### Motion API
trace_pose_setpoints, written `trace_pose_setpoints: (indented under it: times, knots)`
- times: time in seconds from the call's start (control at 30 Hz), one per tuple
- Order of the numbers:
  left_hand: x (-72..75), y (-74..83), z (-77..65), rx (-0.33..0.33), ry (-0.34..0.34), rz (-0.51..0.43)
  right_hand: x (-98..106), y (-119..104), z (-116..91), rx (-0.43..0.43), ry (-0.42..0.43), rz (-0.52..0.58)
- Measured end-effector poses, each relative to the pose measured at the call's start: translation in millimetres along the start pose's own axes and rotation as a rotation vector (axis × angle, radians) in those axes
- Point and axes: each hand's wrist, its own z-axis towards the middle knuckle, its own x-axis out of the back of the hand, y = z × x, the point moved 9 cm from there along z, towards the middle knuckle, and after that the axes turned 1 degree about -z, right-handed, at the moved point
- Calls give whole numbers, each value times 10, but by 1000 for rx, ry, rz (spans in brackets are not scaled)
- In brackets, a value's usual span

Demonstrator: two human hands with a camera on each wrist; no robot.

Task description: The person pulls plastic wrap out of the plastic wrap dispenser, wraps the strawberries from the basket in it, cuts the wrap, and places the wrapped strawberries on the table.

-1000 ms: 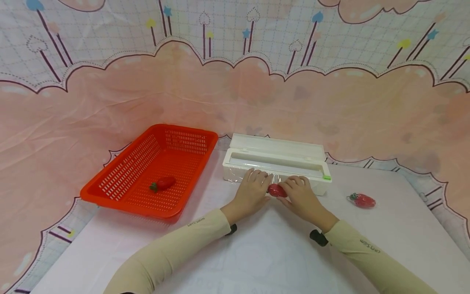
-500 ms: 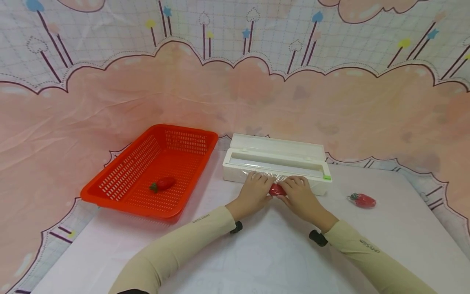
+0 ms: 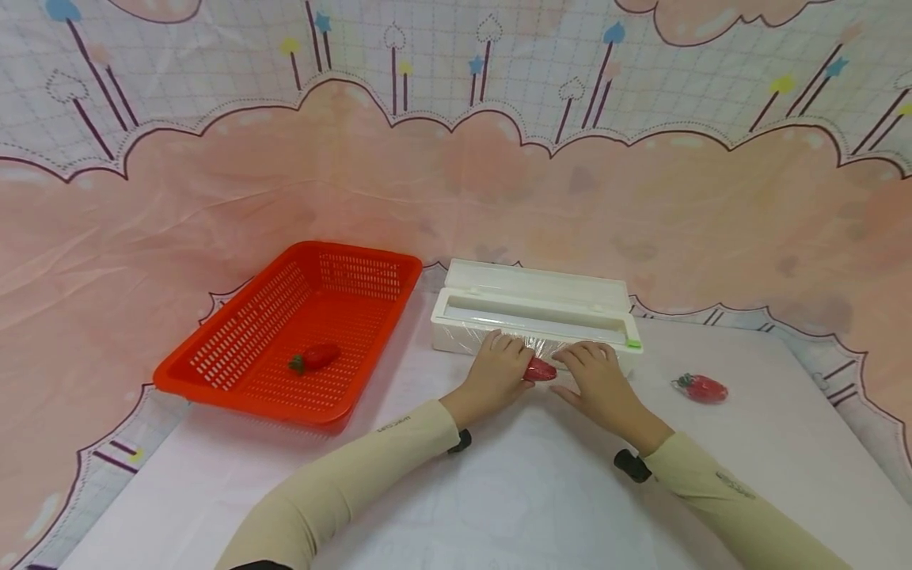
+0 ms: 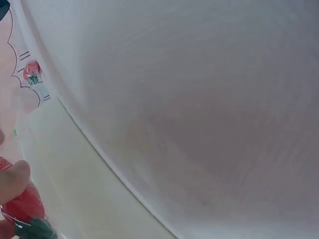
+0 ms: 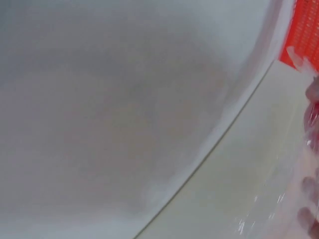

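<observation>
In the head view, my left hand (image 3: 499,370) grips a long red fruit (image 3: 541,369) wrapped in clear film, in front of the white cling film box (image 3: 527,324). The left wrist view shows its green leafy top (image 4: 35,229) below my thumb. My right hand (image 3: 598,384) is just to the right of the fruit, thumb and fingers spread apart. Clear cling film (image 5: 269,214) stretches in front of the right fingers in the right wrist view, and it runs from the box's front to the fruit.
A red perforated basket (image 3: 370,372) at the left holds a similar red fruit (image 3: 321,355). Another, film-wrapped red fruit (image 3: 704,388) lies on the white table to the right. The box's lid (image 3: 534,283) is raised at the back, and a patterned cloth hangs behind.
My right hand has let go of the fruit and shifted slightly right, its thumb and fingers parting. My left hand has moved slightly right and still holds the fruit.
</observation>
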Motion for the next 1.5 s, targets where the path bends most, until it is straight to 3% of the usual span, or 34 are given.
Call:
trace_pose_setpoints:
  times: [0.1, 0.2, 0.47, 0.57, 0.67, 0.83, 0.93, 1.07, 1.33, 1.5]
  knots:
    - [-10, -12, -7, 7, -3, -11, 58, 17, -20, 31, 58, 20]
    - [-9, -9, -7, 3, 5, -13, 46, 6, -21, 57, 51, 9]
    - [47, 12, -4, -1, 44, -10, -114, 71, -3, -37, -146, 25]
    - [55, 8, -5, 6, 53, -5, -132, 70, -3, -30, -177, -4]
    - [40, 16, 0, -6, 57, 3, -76, 30, 11, 26, -112, -83]
    - [9, 19, 7, -16, 42, 12, 32, -159, 46, 203, 60, -219]
    - [11, 16, 4, -18, 41, 6, -2, -211, 60, 250, 84, -270]
    - [9, 1, 0, -24, 30, -12, -69, -161, 75, 204, 59, -241]
    - [-16, -105, 34, -9, 10, -18, -129, 18, 121, 68, -17, -77]
    - [-92, -106, 55, -33, -61, -43, -229, 72, 160, 37, -111, -8]
